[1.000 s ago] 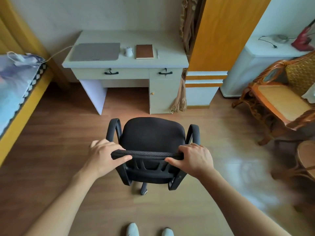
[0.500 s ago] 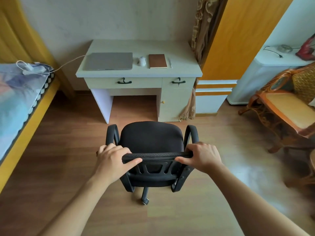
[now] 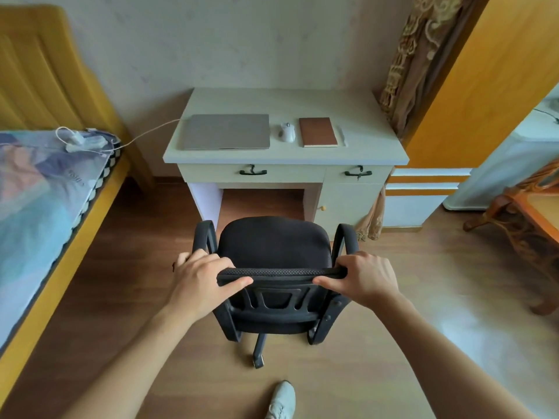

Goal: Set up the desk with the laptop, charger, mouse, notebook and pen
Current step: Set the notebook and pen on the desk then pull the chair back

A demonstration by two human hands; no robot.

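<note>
The pen [image 3: 341, 135] is only a thin pale sliver, hard to make out against the white desk [image 3: 375, 152] top, lying just right of the notebook [image 3: 318, 132] toward the desk's right edge. The charger [image 3: 79, 140] sits off the desk, on the patterned bed cover [image 3: 36, 189] near the bed's head end; its white cable [image 3: 145, 135] runs across the gap to the laptop's left side, but the plug end is too small to see. The wooden chair [image 3: 520, 225] is cut off by the right border, and of the person's feet only one pale shoe [image 3: 282, 399] shows at the bottom border.

The closed grey laptop [image 3: 226, 132] lies on the left half of the desk, near the front edge. The white mouse [image 3: 286, 133] sits between the laptop and the brown notebook, touching neither. All of them are well ahead of the hands, with the black office chair [image 3: 273, 246] standing on the floor in front of the desk's knee space.

Both arms reach forward and down. The left hand [image 3: 202, 276] grips the left end of the chair's backrest top, fingers wrapped over the front and thumb pressed along the rear. The right hand [image 3: 364, 278] grips the right end the same way, thumb pointing inward along the rear.
</note>
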